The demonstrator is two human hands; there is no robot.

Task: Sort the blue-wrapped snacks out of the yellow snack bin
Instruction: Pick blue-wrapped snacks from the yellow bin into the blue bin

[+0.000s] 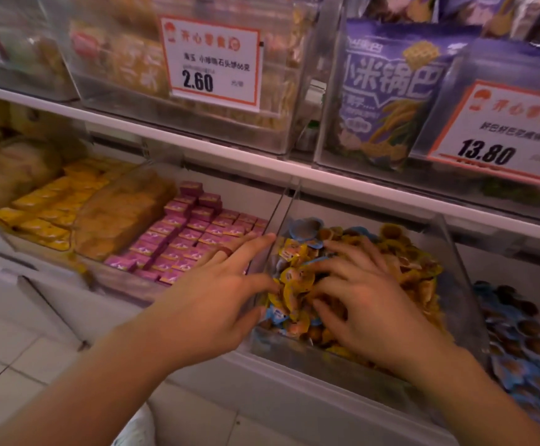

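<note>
A clear bin (297, 355) on the lower shelf is heaped with yellow-wrapped snacks (404, 268). A few blue-wrapped snacks lie among them: one at the back (305, 227) and some near the front left corner (276, 313). My left hand (217, 297) reaches over the bin's left wall, fingers spread, fingertips touching the pile at the front left. My right hand (359, 297) lies palm down on the middle of the heap with fingers spread into the snacks. Neither hand plainly holds a piece.
Another clear bin (520, 346) to the right holds blue-wrapped snacks. Left of the yellow bin sit pink boxes (191, 239), then yellow packets (49, 210). A shelf above carries bagged snacks behind price tags (214, 62). Tiled floor lies at lower left.
</note>
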